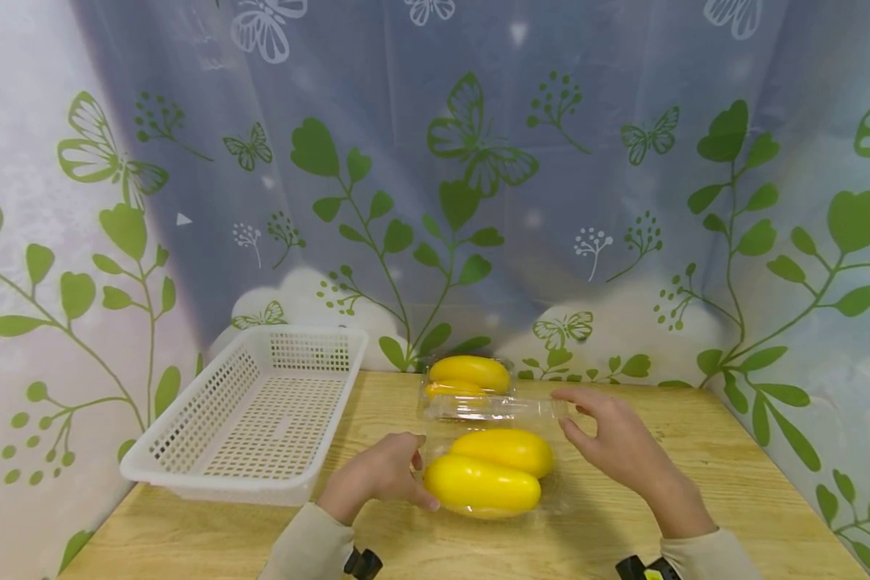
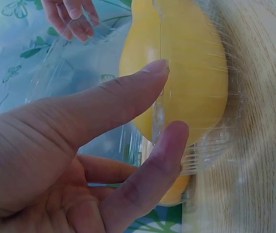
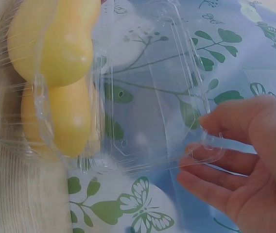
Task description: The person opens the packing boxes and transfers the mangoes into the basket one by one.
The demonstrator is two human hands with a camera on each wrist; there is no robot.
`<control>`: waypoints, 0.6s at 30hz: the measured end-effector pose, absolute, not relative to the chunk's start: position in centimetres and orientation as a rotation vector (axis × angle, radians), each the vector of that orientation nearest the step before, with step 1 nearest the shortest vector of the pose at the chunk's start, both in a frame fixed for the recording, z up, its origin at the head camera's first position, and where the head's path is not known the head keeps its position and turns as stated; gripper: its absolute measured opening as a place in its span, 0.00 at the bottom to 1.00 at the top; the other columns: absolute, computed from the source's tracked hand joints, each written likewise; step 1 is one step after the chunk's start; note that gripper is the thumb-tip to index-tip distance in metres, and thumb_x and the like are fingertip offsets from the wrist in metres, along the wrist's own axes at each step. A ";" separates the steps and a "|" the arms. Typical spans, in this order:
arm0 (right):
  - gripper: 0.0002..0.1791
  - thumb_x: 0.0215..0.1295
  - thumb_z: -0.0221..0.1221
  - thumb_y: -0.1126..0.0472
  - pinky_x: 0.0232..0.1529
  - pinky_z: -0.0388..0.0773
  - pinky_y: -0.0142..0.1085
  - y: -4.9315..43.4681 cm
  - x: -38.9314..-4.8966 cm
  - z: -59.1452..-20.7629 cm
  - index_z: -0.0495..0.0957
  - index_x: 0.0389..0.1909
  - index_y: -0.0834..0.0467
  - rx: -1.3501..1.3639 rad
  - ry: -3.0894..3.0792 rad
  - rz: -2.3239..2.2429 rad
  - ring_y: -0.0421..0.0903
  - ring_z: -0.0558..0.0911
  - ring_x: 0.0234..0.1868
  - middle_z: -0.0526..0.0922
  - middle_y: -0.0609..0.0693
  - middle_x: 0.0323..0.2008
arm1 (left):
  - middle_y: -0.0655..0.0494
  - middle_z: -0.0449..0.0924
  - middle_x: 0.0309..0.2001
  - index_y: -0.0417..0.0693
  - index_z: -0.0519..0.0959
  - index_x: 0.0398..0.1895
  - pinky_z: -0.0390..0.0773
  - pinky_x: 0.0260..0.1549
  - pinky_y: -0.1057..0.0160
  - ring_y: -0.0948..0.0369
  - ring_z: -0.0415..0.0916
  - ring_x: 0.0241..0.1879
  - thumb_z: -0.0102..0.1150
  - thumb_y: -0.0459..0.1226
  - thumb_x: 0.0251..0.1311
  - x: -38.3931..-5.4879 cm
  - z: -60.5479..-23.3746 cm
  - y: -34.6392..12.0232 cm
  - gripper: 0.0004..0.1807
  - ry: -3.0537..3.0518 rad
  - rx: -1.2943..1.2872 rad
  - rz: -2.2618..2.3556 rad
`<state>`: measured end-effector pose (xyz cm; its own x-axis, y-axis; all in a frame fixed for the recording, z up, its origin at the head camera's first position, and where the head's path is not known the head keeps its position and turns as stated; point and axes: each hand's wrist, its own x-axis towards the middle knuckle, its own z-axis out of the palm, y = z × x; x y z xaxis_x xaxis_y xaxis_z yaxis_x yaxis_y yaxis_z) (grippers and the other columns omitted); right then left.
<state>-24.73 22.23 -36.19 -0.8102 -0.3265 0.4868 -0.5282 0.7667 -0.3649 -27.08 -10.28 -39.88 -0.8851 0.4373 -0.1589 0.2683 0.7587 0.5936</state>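
A clear plastic clamshell box [image 2: 211, 151] stands on the table with its lid [image 3: 147, 111] raised on the far side. Inside lie two smooth yellow fruits [image 1: 482, 483], plump and narrowing along their length, side by side. At the box's left end, my left hand [image 1: 387, 475] holds the rim, thumb on the edge and index fingertip lower on the outer wall. My right hand [image 1: 612, 439] pinches the lid's free corner between thumb and fingers, as the right wrist view shows. The lid tilts up between the hands, behind the fruits.
Behind the lid, near the curtain, another clear box holds more yellow fruit [image 1: 471, 372]. To the left stands a white perforated plastic basket [image 1: 312, 475] on the wooden table [image 1: 732, 483]. A curtain [image 1: 406, 201] printed with leaves and butterflies hangs along the back edge.
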 end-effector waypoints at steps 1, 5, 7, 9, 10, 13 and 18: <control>0.20 0.67 0.65 0.68 0.50 0.86 0.54 22.2 -24.7 -36.2 0.82 0.59 0.62 0.637 -2.556 0.703 0.59 0.87 0.52 0.87 0.59 0.55 | 0.42 0.85 0.51 0.25 0.67 0.70 0.79 0.39 0.58 0.57 0.75 0.36 0.84 0.42 0.44 -27.1 -39.9 -10.3 0.53 2.670 0.549 0.835; 0.19 0.67 0.65 0.67 0.50 0.86 0.52 21.8 -24.7 -36.3 0.81 0.59 0.64 0.593 -2.530 0.724 0.59 0.87 0.51 0.87 0.61 0.54 | 0.42 0.85 0.50 0.25 0.67 0.70 0.80 0.40 0.57 0.57 0.75 0.36 0.84 0.42 0.44 -27.1 -39.9 -10.3 0.53 2.678 0.555 0.826; 0.19 0.67 0.65 0.67 0.50 0.87 0.51 21.7 -24.8 -36.3 0.81 0.59 0.65 0.578 -2.521 0.733 0.59 0.87 0.50 0.87 0.62 0.54 | 0.42 0.85 0.50 0.25 0.67 0.70 0.80 0.40 0.57 0.57 0.75 0.36 0.84 0.42 0.43 -27.0 -39.9 -10.3 0.53 2.677 0.551 0.832; 0.20 0.67 0.65 0.67 0.50 0.87 0.50 21.7 -24.9 -36.4 0.81 0.59 0.65 0.570 -2.516 0.739 0.59 0.88 0.49 0.87 0.63 0.54 | 0.42 0.84 0.50 0.25 0.67 0.70 0.79 0.39 0.57 0.57 0.75 0.36 0.85 0.42 0.43 -27.0 -39.9 -10.3 0.53 2.678 0.549 0.835; 0.20 0.67 0.65 0.67 0.50 0.87 0.49 21.7 -24.9 -36.4 0.80 0.60 0.66 0.566 -2.517 0.745 0.59 0.88 0.50 0.86 0.63 0.54 | 0.42 0.84 0.50 0.25 0.67 0.71 0.79 0.39 0.57 0.57 0.75 0.35 0.85 0.42 0.43 -27.0 -39.9 -10.3 0.54 2.677 0.547 0.840; 0.23 0.67 0.65 0.68 0.50 0.87 0.49 21.7 -25.0 -36.5 0.78 0.63 0.65 0.561 -2.519 0.767 0.59 0.87 0.51 0.84 0.64 0.58 | 0.42 0.84 0.51 0.26 0.66 0.71 0.79 0.37 0.58 0.58 0.74 0.34 0.85 0.42 0.43 -26.9 -39.9 -10.3 0.54 2.684 0.547 0.839; 0.29 0.67 0.65 0.69 0.49 0.87 0.49 21.7 -25.0 -36.4 0.72 0.69 0.65 0.530 -2.504 0.802 0.60 0.88 0.51 0.81 0.66 0.63 | 0.42 0.84 0.51 0.26 0.66 0.71 0.78 0.36 0.59 0.58 0.74 0.33 0.85 0.42 0.43 -26.9 -39.9 -10.3 0.54 2.693 0.549 0.834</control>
<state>-24.98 21.68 -36.40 -0.8225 -0.2174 0.5256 -0.4822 0.7565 -0.4418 -26.89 -10.27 -39.94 -0.8920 0.4295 -0.1409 0.2747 0.7626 0.5856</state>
